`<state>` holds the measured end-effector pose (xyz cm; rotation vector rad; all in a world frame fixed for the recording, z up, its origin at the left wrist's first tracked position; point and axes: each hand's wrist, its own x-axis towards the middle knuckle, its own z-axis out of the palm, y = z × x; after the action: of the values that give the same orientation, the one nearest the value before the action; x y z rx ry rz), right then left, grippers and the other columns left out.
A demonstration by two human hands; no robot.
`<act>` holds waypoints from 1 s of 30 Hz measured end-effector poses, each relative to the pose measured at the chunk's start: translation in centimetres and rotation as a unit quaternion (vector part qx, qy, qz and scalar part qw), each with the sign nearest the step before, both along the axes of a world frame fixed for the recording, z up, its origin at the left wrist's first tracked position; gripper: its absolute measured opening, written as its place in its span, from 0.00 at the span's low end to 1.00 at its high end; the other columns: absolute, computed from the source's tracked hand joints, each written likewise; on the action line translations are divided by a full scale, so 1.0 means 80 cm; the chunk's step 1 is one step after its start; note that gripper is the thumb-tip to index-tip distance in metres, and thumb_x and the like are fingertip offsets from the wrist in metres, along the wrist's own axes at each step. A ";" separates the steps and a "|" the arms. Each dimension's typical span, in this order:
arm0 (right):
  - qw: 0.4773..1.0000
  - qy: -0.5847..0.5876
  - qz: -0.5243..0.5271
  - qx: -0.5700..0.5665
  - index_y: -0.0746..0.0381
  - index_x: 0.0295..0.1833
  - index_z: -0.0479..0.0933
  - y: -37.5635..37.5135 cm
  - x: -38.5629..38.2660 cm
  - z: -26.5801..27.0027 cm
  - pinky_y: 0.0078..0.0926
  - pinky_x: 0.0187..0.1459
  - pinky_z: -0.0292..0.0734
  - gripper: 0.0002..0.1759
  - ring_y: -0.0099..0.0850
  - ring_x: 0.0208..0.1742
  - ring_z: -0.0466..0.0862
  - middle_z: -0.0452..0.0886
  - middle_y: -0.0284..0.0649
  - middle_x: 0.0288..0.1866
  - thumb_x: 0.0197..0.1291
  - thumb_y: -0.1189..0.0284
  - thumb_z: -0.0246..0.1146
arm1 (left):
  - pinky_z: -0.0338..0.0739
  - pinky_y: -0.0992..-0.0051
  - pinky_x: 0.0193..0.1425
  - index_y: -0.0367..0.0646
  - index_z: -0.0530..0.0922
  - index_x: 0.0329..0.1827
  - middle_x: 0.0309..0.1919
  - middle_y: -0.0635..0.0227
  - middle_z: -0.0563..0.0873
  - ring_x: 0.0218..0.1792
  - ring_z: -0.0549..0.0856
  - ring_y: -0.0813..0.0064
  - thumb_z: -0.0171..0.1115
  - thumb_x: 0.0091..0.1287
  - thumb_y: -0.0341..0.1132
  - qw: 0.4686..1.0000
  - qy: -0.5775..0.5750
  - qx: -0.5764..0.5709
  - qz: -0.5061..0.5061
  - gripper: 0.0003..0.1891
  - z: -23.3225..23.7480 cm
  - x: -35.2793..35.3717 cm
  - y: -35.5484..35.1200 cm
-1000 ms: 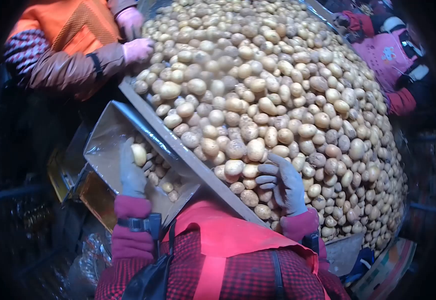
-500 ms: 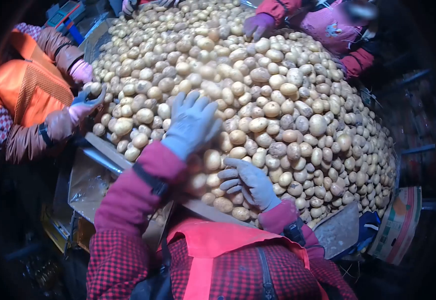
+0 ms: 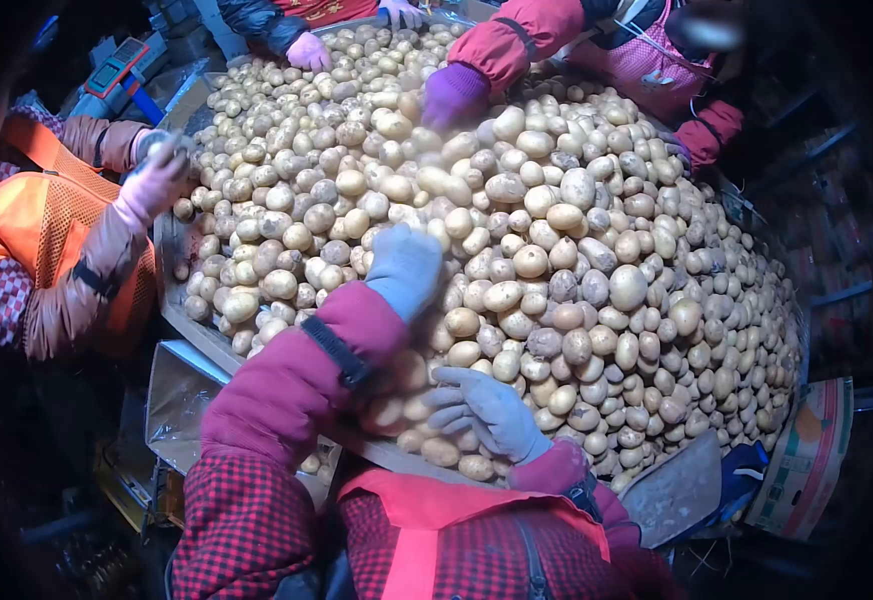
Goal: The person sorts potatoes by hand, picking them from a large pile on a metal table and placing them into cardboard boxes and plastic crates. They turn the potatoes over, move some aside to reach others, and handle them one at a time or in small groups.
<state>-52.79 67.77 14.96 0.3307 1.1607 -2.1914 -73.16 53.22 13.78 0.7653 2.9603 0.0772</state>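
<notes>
A large heap of potatoes [image 3: 627, 288] fills the table in front of me. My left hand [image 3: 406, 264], in a pale blue-grey glove, reaches into the middle of the heap. Its fingers point down and away among the potatoes, so their grip is hidden. Nearer to me, my right hand [image 3: 488, 412] wears a similar glove and rests at the front of the pile. Its fingers are apart and slightly bent, with nothing held in them. Potatoes between my two arms look blurred.
A co-worker in an orange vest [image 3: 26, 235] stands at left, hands raised near the edge. Across the heap, a purple-gloved hand [image 3: 454, 95] reaches in, and a pink-gloved hand [image 3: 308, 52] is farther back. A cardboard box [image 3: 802, 458] stands right; a scale [image 3: 116, 68] stands back left.
My left hand has shifted a little right and down, its fingers no longer spread in view. My right hand has lowered slightly. The purple-gloved hand has come farther in; the left co-worker's hands have risen.
</notes>
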 end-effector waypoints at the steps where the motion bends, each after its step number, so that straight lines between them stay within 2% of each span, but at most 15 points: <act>1: 1.000 0.003 0.002 -0.001 0.67 0.79 0.65 0.000 -0.001 0.000 0.26 0.52 0.83 0.31 0.30 0.48 0.87 0.83 0.47 0.59 0.80 0.60 0.54 | 0.77 0.52 0.57 0.48 0.84 0.48 0.45 0.59 0.89 0.52 0.86 0.56 0.66 0.68 0.56 0.999 0.011 0.029 -0.015 0.21 -0.003 0.003 -0.008; 3: 1.000 0.008 0.006 -0.007 0.70 0.79 0.62 0.001 -0.002 0.001 0.24 0.52 0.82 0.36 0.32 0.50 0.86 0.82 0.49 0.58 0.78 0.58 0.60 | 0.77 0.52 0.57 0.49 0.82 0.48 0.46 0.58 0.88 0.53 0.85 0.55 0.67 0.67 0.55 0.995 0.032 0.084 -0.046 0.20 -0.008 0.005 -0.024; 9: 1.000 -0.003 0.009 -0.017 0.70 0.79 0.62 0.001 -0.004 -0.006 0.27 0.53 0.83 0.35 0.33 0.50 0.87 0.81 0.49 0.60 0.78 0.58 0.59 | 0.79 0.52 0.56 0.47 0.81 0.48 0.49 0.56 0.87 0.55 0.84 0.51 0.69 0.64 0.55 0.996 -0.028 0.082 0.019 0.22 0.004 -0.013 -0.016; 12: 0.996 0.026 -0.039 -0.075 0.67 0.83 0.56 0.001 0.004 0.002 0.29 0.54 0.83 0.34 0.37 0.57 0.85 0.77 0.54 0.65 0.80 0.63 0.55 | 0.80 0.53 0.55 0.46 0.83 0.46 0.45 0.55 0.89 0.51 0.86 0.52 0.73 0.61 0.52 0.980 -0.086 0.170 0.060 0.21 0.009 -0.011 -0.028; 14: 0.985 0.080 -0.073 -0.132 0.63 0.85 0.52 0.008 0.002 -0.003 0.32 0.57 0.83 0.33 0.42 0.61 0.84 0.74 0.58 0.69 0.82 0.64 0.51 | 0.81 0.57 0.54 0.46 0.86 0.46 0.42 0.56 0.90 0.48 0.88 0.54 0.74 0.61 0.53 0.949 -0.105 0.279 0.100 0.21 0.023 0.009 -0.043; 15: 0.989 0.133 -0.067 0.003 0.58 0.86 0.51 0.002 -0.004 0.027 0.34 0.55 0.83 0.34 0.42 0.63 0.83 0.72 0.57 0.74 0.84 0.57 0.47 | 0.82 0.60 0.52 0.46 0.87 0.50 0.43 0.57 0.90 0.47 0.89 0.58 0.74 0.64 0.54 0.931 -0.168 0.303 0.116 0.23 0.043 0.021 -0.049; 17: 0.992 0.052 -0.115 -0.029 0.61 0.86 0.50 0.005 -0.025 0.043 0.26 0.48 0.86 0.35 0.37 0.57 0.87 0.75 0.49 0.74 0.78 0.75 0.52 | 0.83 0.62 0.52 0.44 0.88 0.52 0.45 0.58 0.90 0.46 0.89 0.60 0.74 0.66 0.52 0.833 -0.282 0.475 0.038 0.22 0.056 0.049 -0.059; 19: 0.989 0.078 -0.107 0.060 0.62 0.85 0.53 -0.002 -0.046 0.046 0.24 0.45 0.87 0.35 0.35 0.55 0.87 0.75 0.48 0.73 0.77 0.77 0.53 | 0.83 0.64 0.55 0.44 0.87 0.57 0.45 0.59 0.90 0.48 0.89 0.62 0.75 0.66 0.46 0.854 -0.303 0.406 -0.114 0.21 0.088 0.049 -0.067; 20: 0.988 0.089 -0.105 0.066 0.62 0.85 0.54 -0.003 -0.049 0.043 0.23 0.44 0.87 0.34 0.33 0.53 0.87 0.76 0.48 0.72 0.76 0.77 0.54 | 0.83 0.64 0.57 0.44 0.86 0.60 0.48 0.58 0.90 0.51 0.88 0.62 0.75 0.65 0.45 0.888 -0.220 0.368 -0.167 0.23 0.085 0.036 -0.068; 23: 0.993 0.061 -0.096 -0.026 0.64 0.83 0.57 0.004 -0.045 0.023 0.17 0.38 0.84 0.35 0.28 0.49 0.88 0.79 0.50 0.69 0.74 0.75 0.59 | 0.81 0.60 0.61 0.43 0.85 0.61 0.52 0.55 0.89 0.53 0.87 0.55 0.72 0.67 0.46 0.901 -0.130 0.413 -0.026 0.23 0.096 -0.034 -0.062; 25: 0.986 0.012 -0.094 -0.137 0.65 0.83 0.57 0.014 -0.036 0.004 0.14 0.33 0.80 0.38 0.26 0.47 0.88 0.80 0.53 0.68 0.73 0.70 0.64 | 0.79 0.58 0.64 0.44 0.82 0.65 0.56 0.54 0.87 0.56 0.85 0.50 0.69 0.69 0.44 0.937 0.082 0.339 -0.035 0.24 0.033 -0.127 -0.063; 27: 0.988 0.085 -0.010 -0.130 0.66 0.83 0.57 0.023 -0.041 0.006 0.14 0.30 0.79 0.41 0.27 0.47 0.88 0.80 0.54 0.67 0.71 0.68 0.67 | 0.79 0.52 0.60 0.50 0.80 0.64 0.56 0.58 0.86 0.56 0.85 0.52 0.65 0.68 0.44 0.937 0.182 0.296 -0.042 0.22 0.000 -0.201 -0.057; 28: 0.988 0.074 -0.010 -0.139 0.67 0.83 0.56 0.022 -0.037 0.007 0.14 0.27 0.78 0.43 0.28 0.47 0.89 0.80 0.54 0.67 0.71 0.67 0.68 | 0.78 0.51 0.62 0.52 0.79 0.66 0.59 0.59 0.84 0.58 0.84 0.53 0.64 0.69 0.44 0.952 0.176 0.247 -0.034 0.22 -0.010 -0.224 -0.055; 29: 0.986 0.085 0.000 -0.143 0.67 0.82 0.56 0.023 -0.037 0.003 0.14 0.30 0.80 0.40 0.29 0.47 0.90 0.79 0.55 0.68 0.74 0.65 0.66 | 0.77 0.49 0.63 0.54 0.78 0.68 0.61 0.59 0.83 0.60 0.83 0.53 0.62 0.70 0.43 0.965 0.169 0.197 -0.026 0.23 -0.004 -0.236 -0.044; 30: 0.988 0.056 0.005 -0.146 0.67 0.82 0.57 0.024 -0.039 0.001 0.14 0.32 0.80 0.40 0.29 0.48 0.90 0.79 0.56 0.68 0.74 0.65 0.65 | 0.74 0.51 0.71 0.55 0.76 0.73 0.70 0.56 0.78 0.69 0.77 0.49 0.65 0.69 0.44 0.992 0.056 0.114 -0.004 0.28 0.004 -0.250 -0.038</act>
<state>-55.94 69.66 15.04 0.0774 0.8775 -2.3548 -93.15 50.20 14.07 0.8331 3.0910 0.3918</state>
